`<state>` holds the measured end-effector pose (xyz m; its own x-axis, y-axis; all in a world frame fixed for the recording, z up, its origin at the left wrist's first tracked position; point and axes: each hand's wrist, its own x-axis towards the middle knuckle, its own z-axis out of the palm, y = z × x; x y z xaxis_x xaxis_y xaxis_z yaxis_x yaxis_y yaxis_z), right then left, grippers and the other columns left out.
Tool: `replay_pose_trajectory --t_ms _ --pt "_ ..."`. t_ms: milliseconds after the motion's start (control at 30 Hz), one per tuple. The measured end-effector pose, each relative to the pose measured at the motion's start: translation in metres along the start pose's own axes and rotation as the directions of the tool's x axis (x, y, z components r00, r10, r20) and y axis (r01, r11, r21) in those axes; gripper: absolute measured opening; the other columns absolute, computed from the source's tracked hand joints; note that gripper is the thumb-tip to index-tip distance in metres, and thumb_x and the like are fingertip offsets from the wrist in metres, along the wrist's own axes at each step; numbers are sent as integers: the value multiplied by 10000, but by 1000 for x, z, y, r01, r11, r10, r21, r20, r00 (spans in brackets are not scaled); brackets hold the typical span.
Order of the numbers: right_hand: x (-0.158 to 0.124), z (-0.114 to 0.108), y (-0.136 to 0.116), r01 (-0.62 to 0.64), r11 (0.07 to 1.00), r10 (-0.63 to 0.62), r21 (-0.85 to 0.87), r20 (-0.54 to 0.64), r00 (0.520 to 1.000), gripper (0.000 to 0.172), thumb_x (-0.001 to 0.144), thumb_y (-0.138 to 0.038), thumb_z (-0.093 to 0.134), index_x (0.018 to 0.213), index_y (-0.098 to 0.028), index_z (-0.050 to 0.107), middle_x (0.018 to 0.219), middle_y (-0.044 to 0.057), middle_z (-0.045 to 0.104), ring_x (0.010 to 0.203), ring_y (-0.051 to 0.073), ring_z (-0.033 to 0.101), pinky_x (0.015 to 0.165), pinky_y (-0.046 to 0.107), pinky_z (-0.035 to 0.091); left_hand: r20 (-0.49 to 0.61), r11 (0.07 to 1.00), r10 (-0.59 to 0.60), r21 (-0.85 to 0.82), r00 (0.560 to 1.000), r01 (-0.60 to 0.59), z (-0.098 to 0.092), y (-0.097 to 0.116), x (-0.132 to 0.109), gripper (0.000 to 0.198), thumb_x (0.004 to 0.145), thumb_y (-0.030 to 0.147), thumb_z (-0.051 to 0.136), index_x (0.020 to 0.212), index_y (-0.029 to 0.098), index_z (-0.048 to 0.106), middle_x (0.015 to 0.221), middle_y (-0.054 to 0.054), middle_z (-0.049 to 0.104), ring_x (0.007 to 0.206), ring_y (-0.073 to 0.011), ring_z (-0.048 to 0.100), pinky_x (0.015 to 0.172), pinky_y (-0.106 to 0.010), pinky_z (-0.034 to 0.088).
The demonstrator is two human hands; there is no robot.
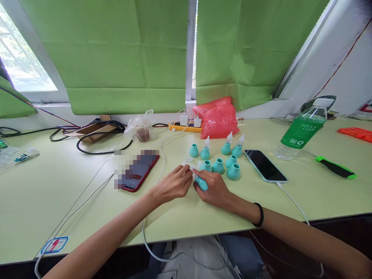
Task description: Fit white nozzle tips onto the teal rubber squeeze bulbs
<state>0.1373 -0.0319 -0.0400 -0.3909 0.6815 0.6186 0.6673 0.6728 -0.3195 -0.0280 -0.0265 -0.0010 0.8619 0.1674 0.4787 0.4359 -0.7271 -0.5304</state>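
Observation:
My right hand (213, 188) is closed around a teal rubber bulb (201, 183), held low over the pale green table (58, 193). My left hand (174, 184) pinches a small clear white tip (193, 168) at the bulb's end. Just behind my hands stand several more teal bulbs (218, 166); three of them, such as one (205, 150), carry clear white tips, and the others are bare. A loose clear tip (188, 159) lies beside them.
A red phone (139, 170) lies left of my hands and a light blue phone (265, 166) on a cable lies right. Further right are a green-labelled water bottle (302, 131) and a green-handled screwdriver (334, 166). Behind: pink bubble wrap (219, 118), power strip (183, 126), black cables (99, 139).

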Motion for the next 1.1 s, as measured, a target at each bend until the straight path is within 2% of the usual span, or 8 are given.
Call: replay_pose_trajectory --t_ms 233,467,533,633,700,867,967,1100 --pt "8 -5 -5 -242 911 237 335 55 970 311 666 -193 530 963 -125 594 857 75 645 718 173 585 687 313 475 -225 952 -230 -252 947 171 13 -2 -5 80 750 100 473 680 130 496 655 -51 524 722 -153 427 594 -275 437" --pt "12 -3 4 -450 645 412 618 215 886 280 677 -269 556 911 -123 599 813 69 646 738 184 601 719 328 475 -319 735 -648 -499 691 459 10 -4 1 55 693 116 541 649 146 528 623 -22 534 657 -127 437 579 -270 424" --pt "11 -2 5 -395 669 389 630 156 908 287 679 -266 564 934 -138 585 893 73 632 801 188 592 744 327 471 -244 725 -658 -463 713 510 15 -7 -2 78 713 144 524 645 147 562 625 -31 547 661 -136 442 579 -277 422" --pt "8 -3 2 -268 755 288 598 64 955 318 708 -255 548 1014 -171 550 1006 68 596 902 187 559 800 333 450 11 722 -617 -390 787 572 28 -10 -9 129 739 167 498 683 142 612 633 -55 568 684 -160 448 566 -284 416" --pt "7 -5 0 -201 803 213 562 45 976 335 738 -259 520 1064 -185 521 1057 66 571 953 188 533 840 346 426 122 704 -606 -378 786 601 35 -11 -13 157 762 161 471 754 133 625 638 -62 577 682 -164 447 562 -283 410" --pt "7 -8 -5 -184 847 156 498 98 983 348 802 -282 426 1143 -214 442 1048 51 556 850 153 562 735 307 473 40 614 -700 -477 713 629 23 -7 -12 234 829 196 367 934 132 566 694 -50 581 684 -149 448 602 -284 401" --pt "6 -7 -8 -149 866 108 478 112 988 270 760 -270 488 1017 -189 507 915 37 590 787 143 563 713 292 465 7 656 -629 -532 777 536 8 -1 -7 239 825 266 371 839 128 566 656 -43 559 665 -143 442 595 -277 393" --pt "5 -6 -11 -142 848 114 511 85 990 204 680 -265 574 847 -152 543 772 25 600 704 132 550 653 249 450 -31 815 -477 -391 879 428 4 6 -4 222 758 323 465 657 138 536 572 -36 521 599 -140 408 506 -253 347"
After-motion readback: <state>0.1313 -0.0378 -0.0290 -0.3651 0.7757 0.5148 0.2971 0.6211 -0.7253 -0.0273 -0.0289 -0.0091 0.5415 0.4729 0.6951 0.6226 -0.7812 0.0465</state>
